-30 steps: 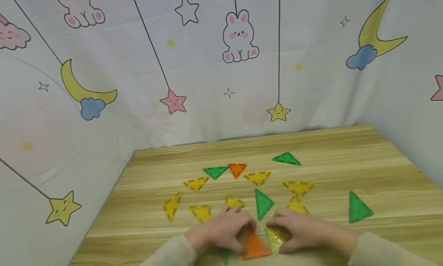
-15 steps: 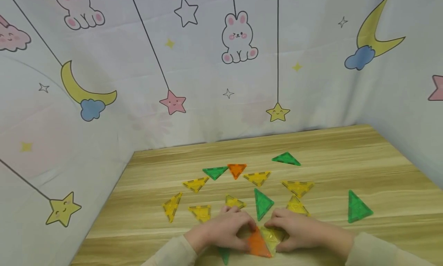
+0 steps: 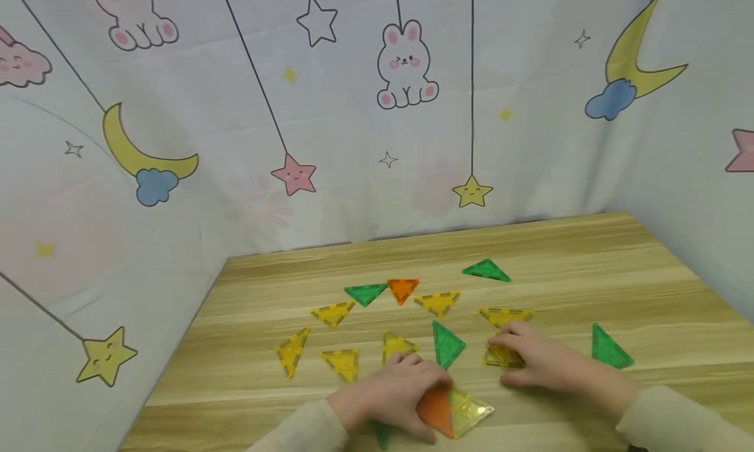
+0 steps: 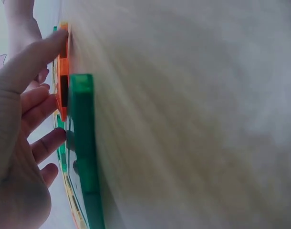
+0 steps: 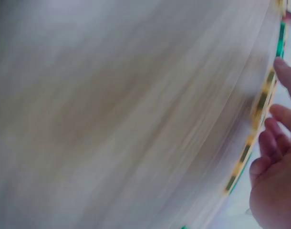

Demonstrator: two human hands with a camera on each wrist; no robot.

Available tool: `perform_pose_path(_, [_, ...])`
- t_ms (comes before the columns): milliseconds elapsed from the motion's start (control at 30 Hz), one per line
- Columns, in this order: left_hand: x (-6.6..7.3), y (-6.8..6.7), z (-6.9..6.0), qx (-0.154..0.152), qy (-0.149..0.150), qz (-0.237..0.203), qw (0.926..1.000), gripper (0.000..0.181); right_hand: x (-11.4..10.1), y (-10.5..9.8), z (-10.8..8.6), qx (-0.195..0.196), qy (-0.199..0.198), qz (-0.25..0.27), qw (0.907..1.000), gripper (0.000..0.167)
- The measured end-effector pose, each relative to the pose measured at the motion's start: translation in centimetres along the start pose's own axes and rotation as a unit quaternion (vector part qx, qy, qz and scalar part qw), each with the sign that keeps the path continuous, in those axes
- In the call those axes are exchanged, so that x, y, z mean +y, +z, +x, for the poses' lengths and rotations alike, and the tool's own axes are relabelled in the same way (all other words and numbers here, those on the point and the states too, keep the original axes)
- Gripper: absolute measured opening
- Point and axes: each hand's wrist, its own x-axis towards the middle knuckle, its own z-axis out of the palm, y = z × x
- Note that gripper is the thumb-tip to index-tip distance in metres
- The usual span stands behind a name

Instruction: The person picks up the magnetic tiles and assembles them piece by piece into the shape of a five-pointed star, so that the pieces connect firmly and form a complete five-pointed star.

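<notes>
In the head view my left hand (image 3: 403,393) holds an orange triangular magnetic tile (image 3: 437,411) at the table's front, thumb near its lower edge and fingers at its upper edge. A pale yellow triangular tile (image 3: 468,413) lies along the orange one's right side, edges touching. My right hand (image 3: 542,360) grips another yellow triangular tile (image 3: 502,356) farther back and to the right, its fingers covering part of it. In the left wrist view the thumb touches the edge of the orange tile (image 4: 63,88). A green tile (image 3: 383,434) lies partly hidden below my left hand.
Several yellow tiles (image 3: 291,352) and green tiles (image 3: 449,345) lie scattered over the wooden table (image 3: 265,275). A small orange tile (image 3: 403,290) sits behind them, touching a green one. One green tile (image 3: 610,347) is right of my right hand. A printed curtain (image 3: 353,112) hangs behind the table.
The orange and pale yellow tiles have come together edge to edge. My right hand has let go of the pale yellow tile, moved back and right, and taken hold of another yellow tile, turning it.
</notes>
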Motion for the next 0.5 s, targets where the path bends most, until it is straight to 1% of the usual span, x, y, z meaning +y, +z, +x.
perform_pose_path(100, [0.06, -0.01, 0.0, -0.001, -0.002, 0.002, 1.0, 0.063, 0.6, -0.41, -0.31, 0.005, -0.005, -0.008, 0.9999, 0.053])
perform_pose_path(233, [0.0, -0.03, -0.11, -0.001, -0.009, -0.002, 1.0, 0.06, 0.72, -0.52, -0.62, -0.011, -0.017, 0.009, 0.9997, 0.046])
perform_pose_path(333, [-0.05, -0.08, -0.23, -0.002, -0.013, -0.008, 0.9999, 0.06, 0.63, -0.5, -0.77, -0.027, -0.002, 0.039, 0.9988, 0.046])
perform_pose_path(400, [-0.08, -0.1, -0.29, -0.002, -0.014, -0.011, 0.9998, 0.06, 0.62, -0.44, -0.84, -0.029, 0.007, 0.054, 0.9981, 0.047])
perform_pose_path(467, [-0.13, -0.08, -0.35, -0.001, -0.013, -0.013, 0.9998, 0.06, 0.68, -0.29, -0.88, -0.027, -0.002, 0.058, 0.9979, 0.044])
perform_pose_path(500, [-0.18, -0.04, -0.34, -0.001, -0.012, -0.013, 0.9998, 0.059, 0.73, -0.19, -0.92, -0.024, -0.015, 0.057, 0.998, 0.041])
